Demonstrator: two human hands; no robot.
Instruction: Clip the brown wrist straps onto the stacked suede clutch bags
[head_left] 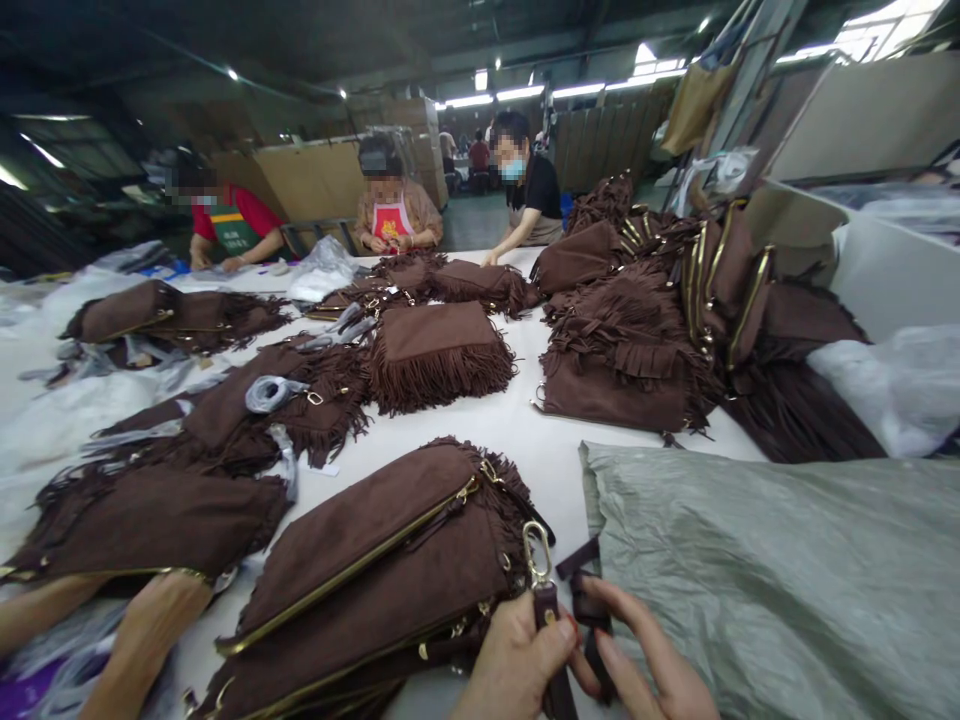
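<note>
A brown suede strap (546,606) with a gold snap hook (536,553) stands up between my hands at the bottom centre. My left hand (514,665) is closed, pinching the strap just below the hook. My right hand (649,665) is closed on the strap's other dark brown part (587,600), beside the left hand. Right in front of my left hand lies a stack of brown fringed suede bags (390,570) with gold zips, touching the strap.
More fringed brown bags (439,355) cover the white table (525,430), with a tall pile (637,330) at the right. A grey-green woven sack (787,570) lies at my right. Another person's bare forearms (142,630) rest at the bottom left. Three people work at the far end.
</note>
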